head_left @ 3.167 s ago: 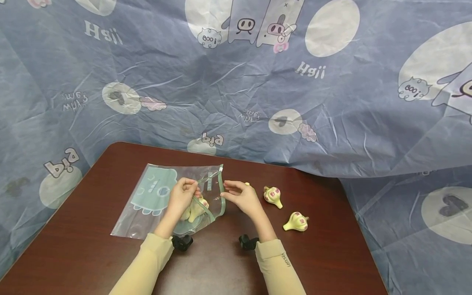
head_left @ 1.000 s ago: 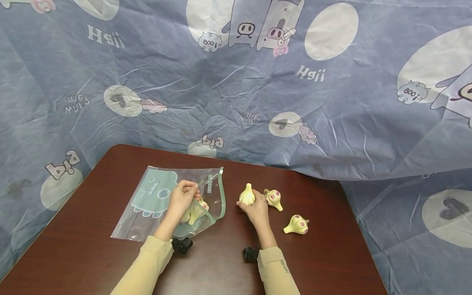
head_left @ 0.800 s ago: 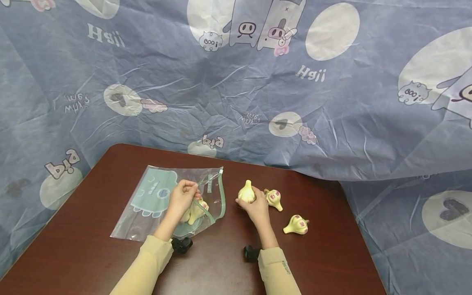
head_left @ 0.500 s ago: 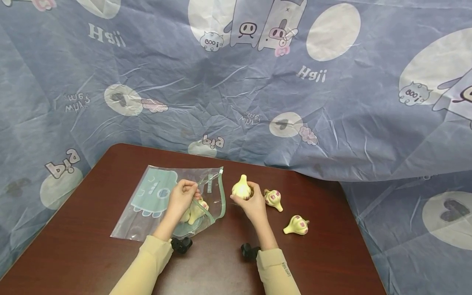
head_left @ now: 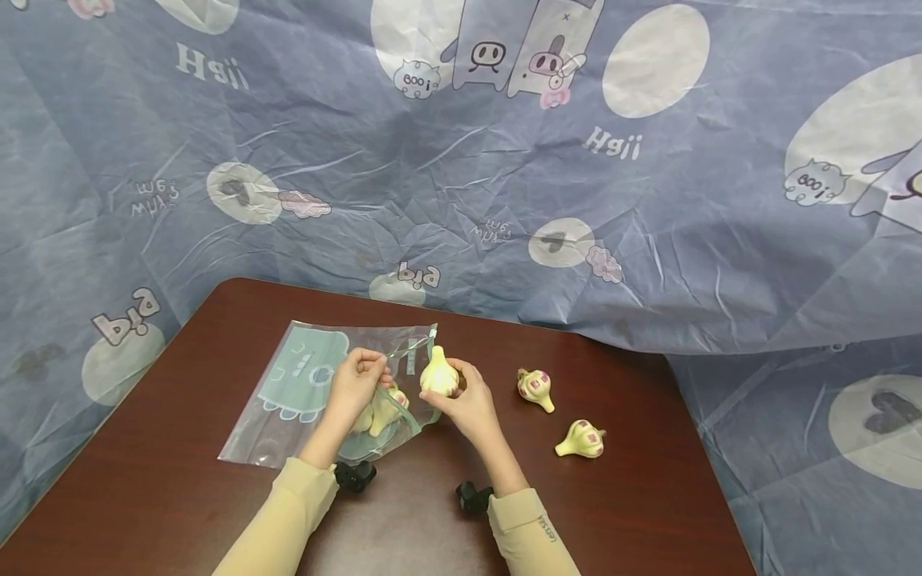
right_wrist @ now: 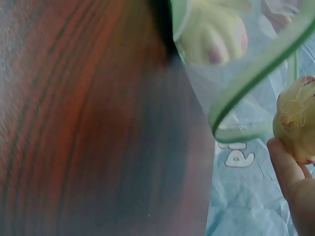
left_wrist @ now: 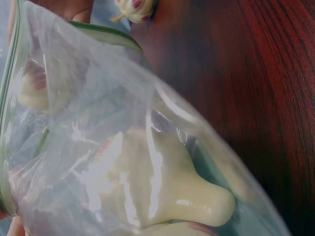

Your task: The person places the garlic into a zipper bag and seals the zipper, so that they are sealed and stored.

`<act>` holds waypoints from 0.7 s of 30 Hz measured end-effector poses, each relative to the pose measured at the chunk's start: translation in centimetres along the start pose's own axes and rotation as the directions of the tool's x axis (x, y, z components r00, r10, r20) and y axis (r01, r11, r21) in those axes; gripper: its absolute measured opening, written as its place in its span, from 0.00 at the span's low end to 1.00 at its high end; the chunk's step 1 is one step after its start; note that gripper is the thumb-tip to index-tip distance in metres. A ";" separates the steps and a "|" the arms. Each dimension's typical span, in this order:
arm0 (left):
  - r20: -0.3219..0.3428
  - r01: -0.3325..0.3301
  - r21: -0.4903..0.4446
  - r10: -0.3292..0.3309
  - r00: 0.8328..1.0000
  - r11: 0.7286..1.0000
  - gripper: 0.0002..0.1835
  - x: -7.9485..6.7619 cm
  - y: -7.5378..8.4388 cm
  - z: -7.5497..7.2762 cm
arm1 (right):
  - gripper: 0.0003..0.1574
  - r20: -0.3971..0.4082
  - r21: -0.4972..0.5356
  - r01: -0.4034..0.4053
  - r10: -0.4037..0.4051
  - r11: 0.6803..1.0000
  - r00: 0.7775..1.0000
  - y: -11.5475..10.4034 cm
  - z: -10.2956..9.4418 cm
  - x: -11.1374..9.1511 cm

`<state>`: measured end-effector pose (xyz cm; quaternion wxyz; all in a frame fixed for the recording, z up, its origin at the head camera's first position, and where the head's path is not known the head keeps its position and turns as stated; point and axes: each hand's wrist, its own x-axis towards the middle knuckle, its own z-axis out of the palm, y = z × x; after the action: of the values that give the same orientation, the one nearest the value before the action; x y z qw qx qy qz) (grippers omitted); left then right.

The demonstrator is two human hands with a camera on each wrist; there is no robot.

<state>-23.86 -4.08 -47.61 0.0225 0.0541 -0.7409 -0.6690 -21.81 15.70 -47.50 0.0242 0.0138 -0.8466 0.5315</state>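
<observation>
A clear zip bag [head_left: 252, 432] with a pale teal cartoon print lies on the table, its green-edged mouth spread toward the right. My left hand [head_left: 353, 390] pinches the near lip of that mouth. Inside the bag are garlic bulbs [left_wrist: 152, 182], seen through the plastic in the left wrist view. My right hand [head_left: 471, 402] holds another garlic bulb [head_left: 438, 376], stem up, between thumb and fingers at the bag's mouth. In the right wrist view this bulb's root end [right_wrist: 290, 120] shows close to the green zip strip [right_wrist: 261, 69].
Two more garlic bulbs lie on the dark wooden table [head_left: 634, 512] to the right: one bulb [head_left: 535, 388] farther back and another bulb [head_left: 581, 439] nearer. A blue patterned cloth [head_left: 461, 184] hangs behind the table. Black wrist cameras sit on both wrists.
My right hand let go of the bag's edge, took a garlic bulb from the table on the right, and carried it left to the bag's mouth. The left hand has stayed on the lip.
</observation>
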 end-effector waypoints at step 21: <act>0.008 0.007 -0.027 -0.007 1.000 1.000 0.10 -0.2 0.5 -0.1 | 0.44 0.158 -0.058 -0.002 0.011 0.998 0.987 1.1 1.4 -0.1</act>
<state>-23.64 -4.10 -47.10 0.0179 0.0539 -0.7316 -0.6793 -21.76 14.92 -49.16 -0.0444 0.0526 -0.8610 0.5040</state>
